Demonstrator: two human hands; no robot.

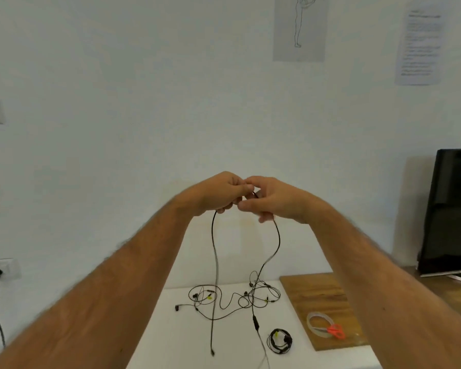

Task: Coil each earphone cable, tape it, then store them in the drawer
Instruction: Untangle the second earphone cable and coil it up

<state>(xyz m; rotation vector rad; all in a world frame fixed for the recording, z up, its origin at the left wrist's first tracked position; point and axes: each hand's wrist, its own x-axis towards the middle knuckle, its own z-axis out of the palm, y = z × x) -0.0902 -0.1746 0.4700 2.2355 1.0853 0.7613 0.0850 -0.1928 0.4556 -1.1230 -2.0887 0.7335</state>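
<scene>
I see both hands raised and touching, the left hand (222,193) and right hand (270,199) each pinching 1 black earphone cable (278,241), which hangs in 2 strands below them. Under the hands, tangled earphones (232,299) lie on the white table (181,342). Below my right hand sits a coiled earphone (280,340), with tape (317,324) and orange scissors (336,331) beside it.

I saw the left hand (218,194) and right hand (270,199) raised together, both pinching one black earphone cable (277,241) – its strands hung to the white table (232,339), where a tangle (234,298) and one coiled earphone (280,340) lay
</scene>
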